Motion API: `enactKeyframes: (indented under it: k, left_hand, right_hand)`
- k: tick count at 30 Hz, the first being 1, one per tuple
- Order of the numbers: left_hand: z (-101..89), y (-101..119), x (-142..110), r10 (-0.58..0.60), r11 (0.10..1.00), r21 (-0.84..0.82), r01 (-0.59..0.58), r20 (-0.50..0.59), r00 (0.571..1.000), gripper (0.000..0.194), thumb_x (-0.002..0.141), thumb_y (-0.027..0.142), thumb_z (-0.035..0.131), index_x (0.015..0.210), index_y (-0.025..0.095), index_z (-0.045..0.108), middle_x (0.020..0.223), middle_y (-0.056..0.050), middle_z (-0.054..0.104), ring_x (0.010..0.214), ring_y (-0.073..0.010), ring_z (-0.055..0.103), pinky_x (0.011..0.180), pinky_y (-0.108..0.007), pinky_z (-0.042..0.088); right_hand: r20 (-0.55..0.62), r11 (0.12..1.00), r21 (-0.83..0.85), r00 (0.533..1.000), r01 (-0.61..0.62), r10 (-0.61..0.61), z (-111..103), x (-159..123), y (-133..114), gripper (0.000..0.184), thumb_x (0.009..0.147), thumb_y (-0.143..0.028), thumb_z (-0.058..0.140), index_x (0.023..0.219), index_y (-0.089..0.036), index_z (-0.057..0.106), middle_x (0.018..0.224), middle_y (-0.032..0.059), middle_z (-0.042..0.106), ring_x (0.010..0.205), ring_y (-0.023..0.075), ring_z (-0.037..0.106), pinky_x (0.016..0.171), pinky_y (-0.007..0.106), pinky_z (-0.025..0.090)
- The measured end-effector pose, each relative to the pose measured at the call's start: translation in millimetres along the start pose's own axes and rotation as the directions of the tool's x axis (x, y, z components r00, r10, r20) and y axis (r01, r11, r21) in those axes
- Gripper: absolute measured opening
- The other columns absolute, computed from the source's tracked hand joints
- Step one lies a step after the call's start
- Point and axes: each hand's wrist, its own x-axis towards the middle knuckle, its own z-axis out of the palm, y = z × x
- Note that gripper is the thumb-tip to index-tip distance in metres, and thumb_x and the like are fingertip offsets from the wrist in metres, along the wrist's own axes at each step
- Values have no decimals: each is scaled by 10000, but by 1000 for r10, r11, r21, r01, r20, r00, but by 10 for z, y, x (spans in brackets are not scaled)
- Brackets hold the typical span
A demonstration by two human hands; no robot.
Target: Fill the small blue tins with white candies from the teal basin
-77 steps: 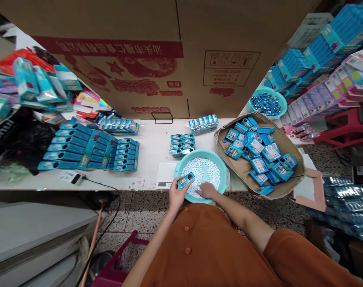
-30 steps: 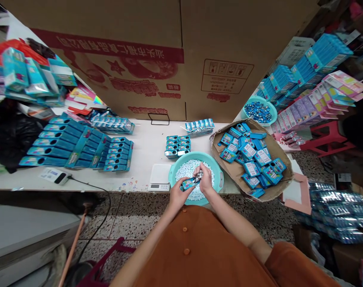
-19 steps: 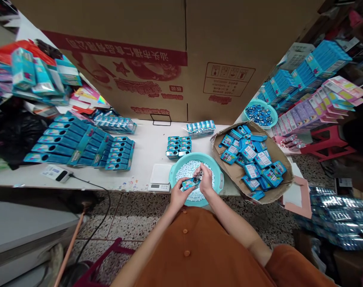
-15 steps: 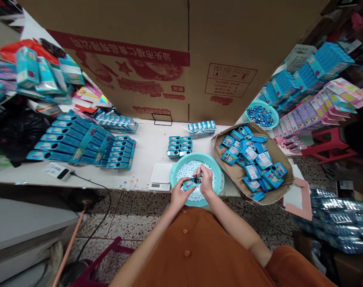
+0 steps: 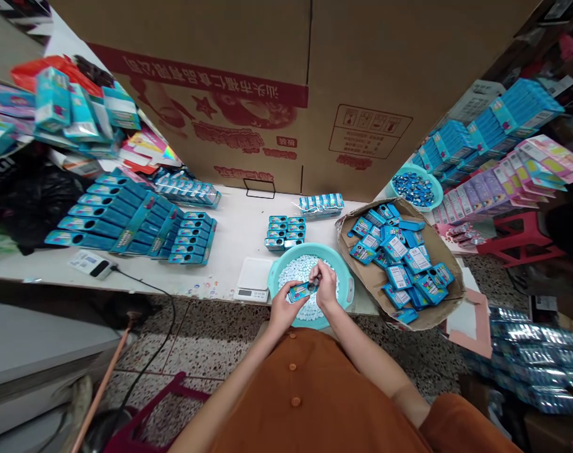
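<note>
The left hand (image 5: 282, 308) has its grip clamped on a small blue box (image 5: 296, 292), held above a turquoise basin (image 5: 311, 248) of white pellets (image 5: 293, 270) at the near edge of the tabletop (image 5: 234, 229); the basin reaches past that edge. The right hand (image 5: 328, 290) is at the box's right end, its fingers curled; whether its grip is closed on anything cannot be told. A scale (image 5: 254, 275) lies just left of the basin, along the near edge. Beyond the basin, small boxes (image 5: 285, 233) stand in two columns. To the right, a cardboard tray (image 5: 364, 269) holds loose blue boxes (image 5: 417, 259). A large carton (image 5: 248, 94) stands toward the tabletop's far edge.
</note>
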Motion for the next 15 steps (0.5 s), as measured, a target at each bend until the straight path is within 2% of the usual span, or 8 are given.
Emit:
enactKeyframes:
  k: [3, 7, 12, 15]
  left_hand:
    - [8, -33, 21, -24, 998, -66, 25, 26, 999, 379, 674, 328, 707, 1004, 193, 578, 1007, -52, 630, 934, -205, 584, 849, -329, 448]
    - [-16, -43, 32, 14, 989, -149, -9, 34, 999, 375, 675, 307, 714, 1003, 194, 571, 1037, -59, 621, 999, -210, 571, 914, -357, 431]
    - [-43, -141, 100, 29, 974, -225, -33, -19, 999, 392, 675, 314, 716, 1016, 196, 563, 1093, -78, 619, 1057, -224, 565, 959, -391, 418]
    - [-14, -231, 154, 16, 982, -187, -13, 12, 1000, 388, 664, 315, 720, 1001, 189, 576, 1067, -76, 627, 1037, -225, 573, 944, -391, 428]
  right_hand:
    - [13, 999, 39, 1000, 5, -6, 17, -1, -28, 395, 823, -414, 536, 519, -183, 436, 511, -29, 414, 483, 90, 382, 488, 232, 310]
    - [-19, 962, 256, 995, -90, 98, -43, 59, -100, 381, 814, -399, 531, 536, -192, 374, 499, -53, 336, 446, 78, 313, 441, 222, 268]
    - [-23, 845, 482, 961, -230, 275, -345, 226, -103, 316, 814, -329, 501, 568, -195, 353, 510, -63, 320, 420, 68, 299, 410, 199, 268]
    - [-20, 778, 540, 919, -322, 394, -528, 298, 11, 269, 806, -286, 499, 583, -191, 380, 504, -64, 343, 407, 62, 313, 399, 186, 269]
